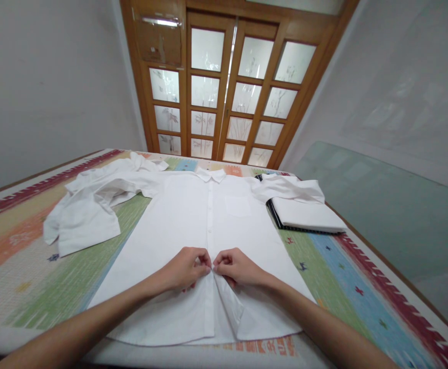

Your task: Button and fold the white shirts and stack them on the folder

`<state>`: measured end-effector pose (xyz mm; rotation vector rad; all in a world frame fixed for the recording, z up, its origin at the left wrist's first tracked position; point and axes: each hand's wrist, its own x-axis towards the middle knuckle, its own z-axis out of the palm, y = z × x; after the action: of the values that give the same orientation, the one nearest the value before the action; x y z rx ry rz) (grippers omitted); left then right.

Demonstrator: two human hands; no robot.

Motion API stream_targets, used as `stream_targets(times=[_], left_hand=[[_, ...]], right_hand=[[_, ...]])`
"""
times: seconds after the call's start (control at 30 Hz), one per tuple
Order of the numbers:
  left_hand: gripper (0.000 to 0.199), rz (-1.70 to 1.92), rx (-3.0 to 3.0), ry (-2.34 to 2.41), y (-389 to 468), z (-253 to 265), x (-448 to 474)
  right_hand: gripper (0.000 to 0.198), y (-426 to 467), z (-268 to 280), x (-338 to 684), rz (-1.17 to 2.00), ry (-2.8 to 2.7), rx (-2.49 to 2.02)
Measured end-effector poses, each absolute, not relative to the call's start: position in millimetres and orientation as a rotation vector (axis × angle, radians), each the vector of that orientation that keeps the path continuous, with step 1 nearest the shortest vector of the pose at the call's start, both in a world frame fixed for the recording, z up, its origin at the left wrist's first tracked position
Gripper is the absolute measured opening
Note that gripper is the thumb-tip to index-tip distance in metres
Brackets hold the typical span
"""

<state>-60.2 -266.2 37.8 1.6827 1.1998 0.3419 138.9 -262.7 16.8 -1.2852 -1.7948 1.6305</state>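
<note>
A white button-up shirt [178, 215] lies front side up, its collar at the far end and its hem toward me. My left hand [193, 266] pinches the left edge of the front opening, below the middle of the shirt. Close beside it, almost touching, my right hand [233, 266] pinches the other front edge. Above my hands the front is closed along the button strip; below them the right panel folds back and the opening spreads apart. Any button between my fingertips is hidden.
A colourful patterned cloth [131, 220] covers the table. The shirt's left sleeve lies crumpled; its right sleeve rests by a folded white cloth [304, 212] on a dark-striped item [276, 218]. A greenish glass panel [381, 189] leans at right. Wooden glazed doors [212, 87] stand beyond.
</note>
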Motion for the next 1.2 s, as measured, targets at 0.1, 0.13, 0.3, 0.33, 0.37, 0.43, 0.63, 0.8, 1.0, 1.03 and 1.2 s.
stream_targets(times=[0.1,0.13,0.3,0.33,0.37,0.43,0.63,0.8,1.0,1.03,1.2], left_hand=[[0.011,0.344,1.592,1.207,-264,36,-60],[0.011,0.353,1.558,1.197,-263,36,-60],[0.014,0.394,1.416,1.15,-260,33,-59],[0.015,0.4,1.401,1.153,-260,33,-59],[0.016,0.409,1.388,1.157,-260,33,-59],[0.017,0.43,1.37,1.161,-260,31,-58],[0.011,0.464,1.367,1.132,-258,22,-60],[0.013,0.484,1.399,1.16,-259,22,-59],[0.026,0.472,1.46,1.161,-262,23,-61],[0.026,0.469,1.462,1.158,-262,23,-61],[0.016,0.461,1.448,1.176,-262,21,-62]], right_hand=[[0.007,-265,18,138,1.631,-1.787,-1.276],[0.009,-265,19,137,1.634,-1.786,-1.272],[0.014,-266,21,135,1.7,-1.737,-1.277],[0.016,-266,21,134,1.726,-1.713,-1.275],[0.017,-265,21,134,1.753,-1.686,-1.27],[0.017,-266,21,134,1.795,-1.646,-1.255],[0.011,-268,21,133,1.745,-1.648,-1.285],[0.014,-269,19,130,1.689,-1.655,-1.309],[0.013,-271,23,129,1.689,-1.643,-1.326],[0.014,-272,25,129,1.693,-1.644,-1.337],[0.016,-271,26,128,1.708,-1.648,-1.354]])
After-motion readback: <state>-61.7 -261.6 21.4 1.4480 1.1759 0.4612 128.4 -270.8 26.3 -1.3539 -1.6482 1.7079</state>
